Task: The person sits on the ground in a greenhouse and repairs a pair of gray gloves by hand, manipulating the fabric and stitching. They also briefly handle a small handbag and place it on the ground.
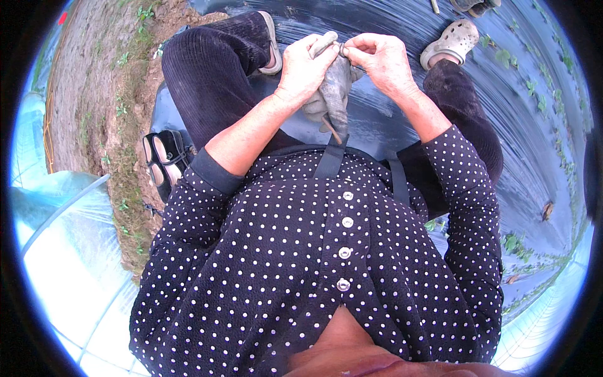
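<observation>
Two-handed hold on a crumpled grey work glove (336,94), hanging at the upper middle of the frame. Closed on its upper part: the left hand (300,72), thumb and forefinger pressed together over the fabric. Just beside, pinching the same upper end between thumb and forefinger: the right hand (383,60); exact bit of edge too small to tell. At the lower end of the glove, a thin brown stick-like piece (333,130), near a dark strap (330,164) in front of a black shirt with white dots (282,239). Farther out, dark corduroy trousers (207,81) and, at upper right, a pale perforated clog (453,43), worn. At left, a pair of black shoes (164,160), open-topped and pale inside. Underneath, glossy dark plastic film (383,129), stretching away to the right, with green seedlings (516,245) along it. At upper left, a strip of bare soil (78,75); at lower left, translucent sheeting (75,270) with a curved grey pipe (66,213) across it.
</observation>
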`<act>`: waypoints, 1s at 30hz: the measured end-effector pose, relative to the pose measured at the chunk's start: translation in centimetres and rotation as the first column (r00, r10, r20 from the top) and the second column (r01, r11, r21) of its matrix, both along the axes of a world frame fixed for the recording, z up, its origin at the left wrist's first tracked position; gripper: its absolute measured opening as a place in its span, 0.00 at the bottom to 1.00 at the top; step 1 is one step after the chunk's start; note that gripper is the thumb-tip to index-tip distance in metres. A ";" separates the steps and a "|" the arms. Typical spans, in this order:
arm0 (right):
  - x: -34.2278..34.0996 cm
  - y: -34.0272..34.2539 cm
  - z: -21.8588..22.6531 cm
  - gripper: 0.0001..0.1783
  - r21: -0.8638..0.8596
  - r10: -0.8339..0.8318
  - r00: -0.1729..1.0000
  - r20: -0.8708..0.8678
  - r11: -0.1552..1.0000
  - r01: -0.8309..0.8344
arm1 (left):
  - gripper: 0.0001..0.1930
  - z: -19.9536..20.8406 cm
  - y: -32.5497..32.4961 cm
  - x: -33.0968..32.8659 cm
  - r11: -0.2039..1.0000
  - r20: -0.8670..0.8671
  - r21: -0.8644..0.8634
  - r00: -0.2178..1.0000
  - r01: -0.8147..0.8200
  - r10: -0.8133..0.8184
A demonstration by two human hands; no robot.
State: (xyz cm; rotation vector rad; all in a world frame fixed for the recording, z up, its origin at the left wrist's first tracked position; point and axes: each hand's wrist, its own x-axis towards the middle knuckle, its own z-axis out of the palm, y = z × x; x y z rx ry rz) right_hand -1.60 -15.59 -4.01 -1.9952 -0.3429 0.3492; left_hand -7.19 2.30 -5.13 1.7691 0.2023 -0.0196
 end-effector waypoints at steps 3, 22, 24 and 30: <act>-0.1 -0.2 0.2 0.10 -0.006 0.029 1.000 0.006 1.000 -0.029 | 0.13 -0.1 0.0 0.0 0.999 -0.021 -0.045 1.000 -0.007 0.007; -0.2 0.7 0.1 0.10 -0.085 0.007 0.999 0.044 0.996 -0.003 | 0.10 -0.7 0.1 -0.1 1.000 0.047 0.015 0.999 0.026 -0.027; -0.2 0.7 0.4 0.11 -0.146 0.010 0.996 0.086 0.989 0.002 | 0.11 -0.8 -0.1 -0.1 1.000 0.054 0.012 0.998 0.027 -0.028; -0.1 0.5 1.6 0.12 -0.267 0.022 0.990 0.140 0.964 0.016 | 0.12 -1.4 -0.3 0.2 0.998 -0.003 -0.053 1.000 0.021 -0.021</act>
